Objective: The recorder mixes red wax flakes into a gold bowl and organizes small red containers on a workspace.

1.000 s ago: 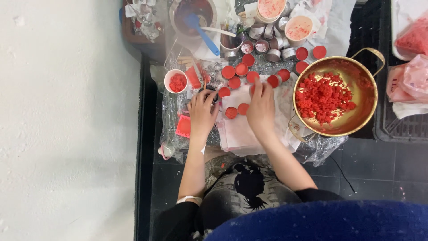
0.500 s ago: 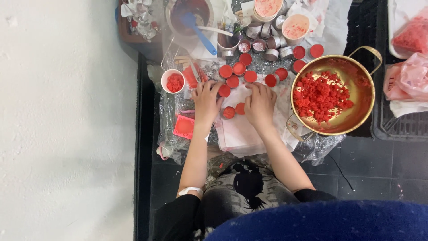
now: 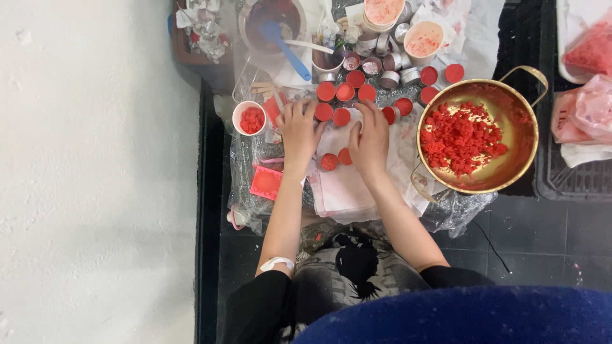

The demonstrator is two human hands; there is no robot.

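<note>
Sitting widest on the right of the surface [image 3: 357, 191], a brass-coloured two-handled pan [image 3: 523, 137] holds a heap of crumbly red material [image 3: 460, 135]; it looks the heaviest thing here and would best be lifted by both handles. Next in size, a dark bowl with a blue spatula [image 3: 288, 50] stands at the top, and a white cup of red bits [image 3: 249, 118] sits just beside the left hand [image 3: 299, 130]. A pink square piece [image 3: 266, 182] lies near that forearm. Smallest are the round red-filled tins [image 3: 336, 105], clustered in rows between and ahead of both hands, with two [image 3: 336, 159] lying between the wrists on the white paper. Both the left hand and the right hand [image 3: 370, 137] rest palm-down with fingers spread over the tins; whether either actually grips one cannot be told. The tins are probably light, thin-walled and easily dented, their red filling possibly soft on top, so pinching the rim from the sides seems the safer hold.
</note>
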